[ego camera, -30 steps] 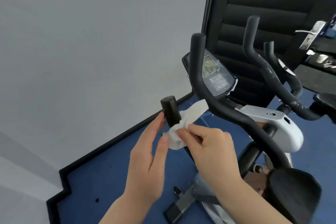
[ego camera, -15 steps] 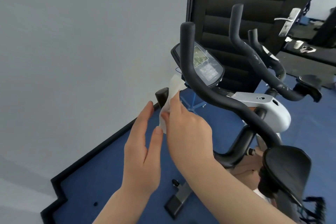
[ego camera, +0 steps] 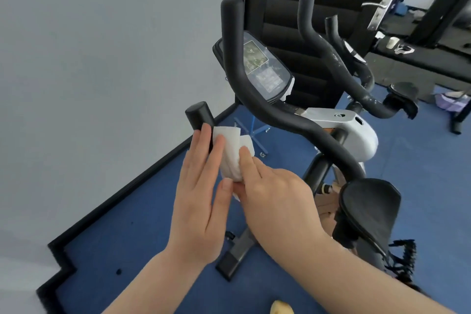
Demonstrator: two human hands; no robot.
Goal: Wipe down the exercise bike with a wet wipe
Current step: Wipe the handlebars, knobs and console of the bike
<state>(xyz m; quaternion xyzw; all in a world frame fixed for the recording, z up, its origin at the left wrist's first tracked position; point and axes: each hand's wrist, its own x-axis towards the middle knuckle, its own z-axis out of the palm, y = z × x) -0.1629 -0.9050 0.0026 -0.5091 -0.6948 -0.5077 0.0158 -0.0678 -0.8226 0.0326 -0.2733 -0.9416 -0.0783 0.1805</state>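
Observation:
The exercise bike's short black handle grip (ego camera: pixel 199 115) sticks up at centre left, below the long curved handlebar (ego camera: pixel 254 99). A white wet wipe (ego camera: pixel 230 153) is wrapped around this grip just under its capped end. My right hand (ego camera: pixel 275 201) holds the wipe against the grip, fingers laid over it. My left hand (ego camera: pixel 201 199) lies flat with straight fingers, touching the grip and the wipe from the left. The console screen (ego camera: pixel 262 69) sits behind the handlebar, and the black saddle (ego camera: pixel 369 209) is at lower right.
A grey wall fills the left side, with a black skirting along the blue floor (ego camera: pixel 142 232). A black door with a metal handle (ego camera: pixel 379 7) stands behind the bike. The bike's front foot (ego camera: pixel 234 260) rests on the floor below my hands. A yellow object (ego camera: pixel 281 308) shows at the bottom edge.
The wipe, lifted up toward the console half a second ago, is back down around the short grip. Both hands have closed in on it from either side.

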